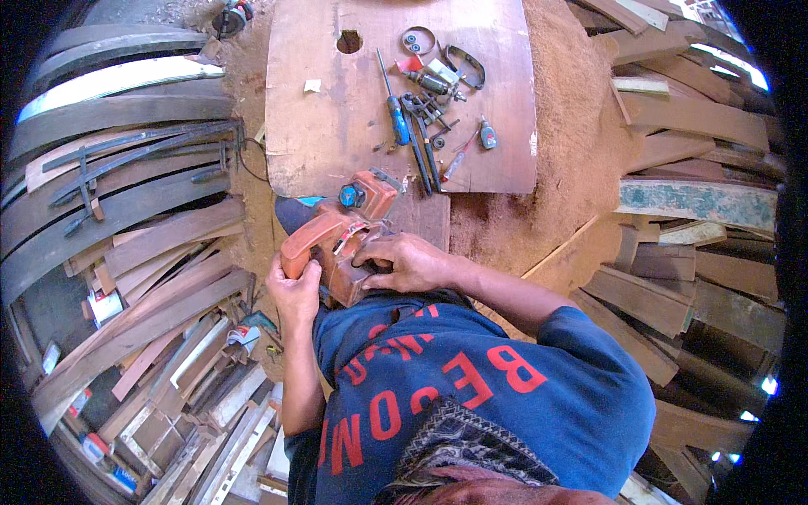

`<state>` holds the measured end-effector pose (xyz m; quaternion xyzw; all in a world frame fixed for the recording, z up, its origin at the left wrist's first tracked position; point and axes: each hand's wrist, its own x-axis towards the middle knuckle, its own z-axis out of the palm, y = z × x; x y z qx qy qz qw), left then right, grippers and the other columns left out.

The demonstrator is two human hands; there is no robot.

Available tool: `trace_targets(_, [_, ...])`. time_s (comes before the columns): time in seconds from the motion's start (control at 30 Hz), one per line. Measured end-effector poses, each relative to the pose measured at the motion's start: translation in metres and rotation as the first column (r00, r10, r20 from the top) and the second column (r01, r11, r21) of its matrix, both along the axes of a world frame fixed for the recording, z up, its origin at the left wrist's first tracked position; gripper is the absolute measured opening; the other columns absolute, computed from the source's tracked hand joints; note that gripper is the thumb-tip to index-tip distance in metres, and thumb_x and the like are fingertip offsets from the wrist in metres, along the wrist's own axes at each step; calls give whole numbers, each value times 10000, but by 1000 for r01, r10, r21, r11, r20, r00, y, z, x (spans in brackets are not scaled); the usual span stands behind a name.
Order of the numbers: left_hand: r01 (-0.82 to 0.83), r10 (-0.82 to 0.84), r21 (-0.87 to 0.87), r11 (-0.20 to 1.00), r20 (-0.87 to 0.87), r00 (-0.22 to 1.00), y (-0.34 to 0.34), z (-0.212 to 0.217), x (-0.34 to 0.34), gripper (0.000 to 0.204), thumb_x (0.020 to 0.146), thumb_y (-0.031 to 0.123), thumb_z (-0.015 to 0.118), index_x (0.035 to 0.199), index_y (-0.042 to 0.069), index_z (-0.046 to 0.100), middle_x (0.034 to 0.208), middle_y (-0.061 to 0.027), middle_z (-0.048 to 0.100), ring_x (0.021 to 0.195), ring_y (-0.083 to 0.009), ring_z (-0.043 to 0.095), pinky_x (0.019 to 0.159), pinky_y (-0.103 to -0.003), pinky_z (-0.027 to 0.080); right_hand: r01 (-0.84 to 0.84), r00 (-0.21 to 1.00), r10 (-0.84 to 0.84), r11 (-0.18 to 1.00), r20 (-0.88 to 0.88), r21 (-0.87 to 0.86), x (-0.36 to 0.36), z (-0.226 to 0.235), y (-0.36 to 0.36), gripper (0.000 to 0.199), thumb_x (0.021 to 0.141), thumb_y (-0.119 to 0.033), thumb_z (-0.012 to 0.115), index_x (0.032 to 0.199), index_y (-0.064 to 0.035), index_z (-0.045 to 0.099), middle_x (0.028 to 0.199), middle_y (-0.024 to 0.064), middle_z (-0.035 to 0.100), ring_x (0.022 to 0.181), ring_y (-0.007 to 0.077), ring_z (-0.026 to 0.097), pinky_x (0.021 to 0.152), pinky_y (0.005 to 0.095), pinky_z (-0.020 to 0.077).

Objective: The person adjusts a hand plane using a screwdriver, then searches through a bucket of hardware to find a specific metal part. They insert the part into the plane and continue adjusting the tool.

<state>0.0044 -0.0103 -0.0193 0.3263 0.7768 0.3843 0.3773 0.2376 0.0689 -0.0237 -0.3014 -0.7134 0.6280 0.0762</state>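
An orange electric planer point(313, 241) rests at my lap, its front part with a blue knob point(352, 196) pointing toward the board. My left hand point(295, 290) is closed around the rear handle, thumb on the near side. My right hand point(406, 261) curls its fingers over the side of the body, where the housing looks opened and inner parts show. Whether those fingertips pinch some small part inside is hidden. Just beyond lie a blue-handled screwdriver point(397, 118), a motor armature point(432, 82), and a thin screwdriver with a red handle point(457, 160).
A wooden board point(324, 139) with a hole bears the tools, a black curved band point(468, 66), a ring point(431, 38) and a small bottle point(488, 133). Sawdust point(572, 135) heaps at its right. Timber pieces point(699, 118) and long clamps point(143, 147) flank both sides.
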Motion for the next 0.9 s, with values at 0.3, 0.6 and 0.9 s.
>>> trace_targets(0.3, [-4, 4, -20, 1000, -12, 1000, 1, 1, -2, 363, 771, 15, 679, 1128, -46, 658, 1012, -61, 699, 871, -116, 648, 782, -286, 531, 508, 853, -522, 827, -7, 241, 69, -19, 100, 230, 893, -115, 750, 1106, -36, 713, 997, 90, 713, 933, 180, 668, 855, 336, 533])
trace_targets(0.6, [31, -30, 26, 999, -25, 999, 10, 3, 1, 363, 763, 13, 669, 1122, -42, 660, 1014, -64, 703, 889, -131, 658, 806, -301, 532, 540, 438, -893, 353, 103, 764, 162, -131, 260, 197, 880, -125, 682, 1059, -109, 763, 1013, 189, 663, 964, 365, 665, 858, 446, 533])
trace_targets(0.9, [-3, 3, 44, 999, 2, 1000, 6, -3, 0, 347, 762, 12, 678, 1106, -37, 675, 1006, -59, 700, 887, -126, 652, 806, -292, 530, 372, 527, -842, 349, 114, 860, 157, -171, 281, 175, 860, -117, 680, 1004, -45, 750, 997, 196, 652, 994, 393, 637, 881, 471, 517])
